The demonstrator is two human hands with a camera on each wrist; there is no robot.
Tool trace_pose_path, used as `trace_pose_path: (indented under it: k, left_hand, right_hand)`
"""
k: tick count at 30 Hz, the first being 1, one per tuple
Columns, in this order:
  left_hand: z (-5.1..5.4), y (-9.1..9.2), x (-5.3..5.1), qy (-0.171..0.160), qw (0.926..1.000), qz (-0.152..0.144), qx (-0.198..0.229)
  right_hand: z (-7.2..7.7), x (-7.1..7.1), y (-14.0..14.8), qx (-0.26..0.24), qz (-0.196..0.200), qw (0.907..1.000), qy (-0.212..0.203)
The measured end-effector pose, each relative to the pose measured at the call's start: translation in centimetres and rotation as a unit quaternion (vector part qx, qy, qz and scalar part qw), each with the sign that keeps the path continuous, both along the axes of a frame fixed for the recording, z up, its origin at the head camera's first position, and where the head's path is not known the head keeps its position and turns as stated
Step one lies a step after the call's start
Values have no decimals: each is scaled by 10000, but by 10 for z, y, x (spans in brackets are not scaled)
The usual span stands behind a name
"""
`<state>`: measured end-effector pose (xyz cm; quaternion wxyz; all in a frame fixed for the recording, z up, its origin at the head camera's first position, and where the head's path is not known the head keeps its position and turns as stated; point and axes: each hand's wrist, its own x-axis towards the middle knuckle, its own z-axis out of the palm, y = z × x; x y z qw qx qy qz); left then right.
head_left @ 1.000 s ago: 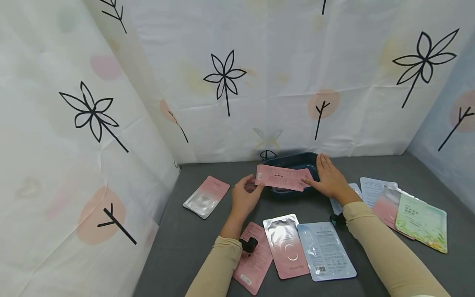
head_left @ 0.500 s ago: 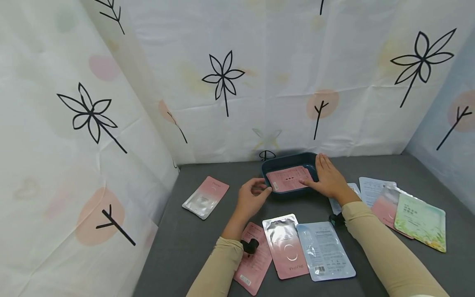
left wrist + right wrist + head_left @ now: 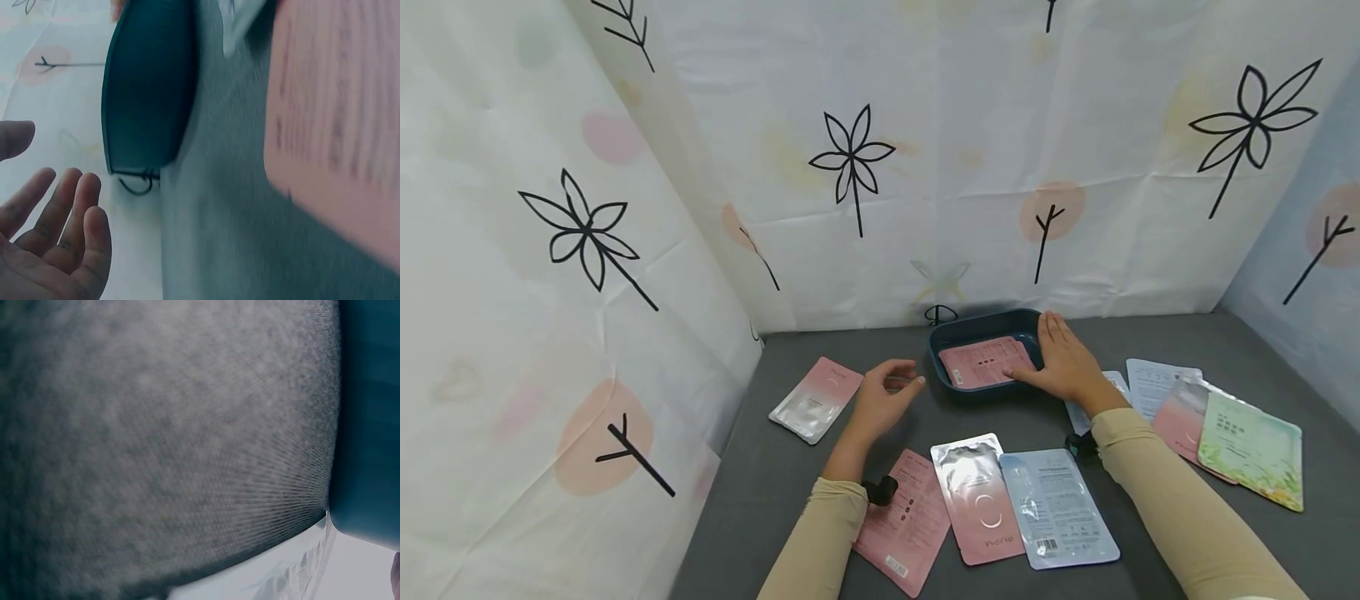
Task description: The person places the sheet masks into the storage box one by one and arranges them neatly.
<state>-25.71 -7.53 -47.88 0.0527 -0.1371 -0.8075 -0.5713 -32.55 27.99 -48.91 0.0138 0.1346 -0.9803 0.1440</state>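
A dark blue plastic tray (image 3: pixel 985 396) stands at the back of the table, with pink flat packets (image 3: pixel 981 362) lying inside. My right hand (image 3: pixel 1067 362) rests against the tray's right end, fingers straight along the rim and thumb over the front edge. To the tray's left, apart from it, my left hand (image 3: pixel 883 400) hovers with loosely bent fingers and holds nothing. The left wrist view shows that hand's spread fingers (image 3: pixel 84 206) beside the tray's outer wall (image 3: pixel 147 94). A pink and silver foil packet (image 3: pixel 817 400) lies left of this hand.
Near the front lie a pink packet (image 3: pixel 906 525), partly under the left forearm, a silver-pink packet (image 3: pixel 977 500) and a pale blue packet (image 3: pixel 1060 508). Right of the right arm are a green packet (image 3: pixel 1251 450) and pale packets (image 3: pixel 1161 383). A printed curtain (image 3: pixel 940 208) hangs behind the table.
My left hand set a pink packet down into the tray, let go, then drew back to the left. My right hand has stayed at the tray's right end.
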Motion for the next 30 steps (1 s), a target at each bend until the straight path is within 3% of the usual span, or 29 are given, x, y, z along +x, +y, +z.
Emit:
trace_pose_path:
  k: [20, 30]
  left_hand:
    - [-4, -85, -6, -180, 9952, 664, -690]
    - [-4, -118, -13, -346, 9897, 801, -1139]
  right_hand:
    - [0, -1, -1, 72, 40, 9999, 87]
    - [1, 3, 0, 2, -1, 10000, 34]
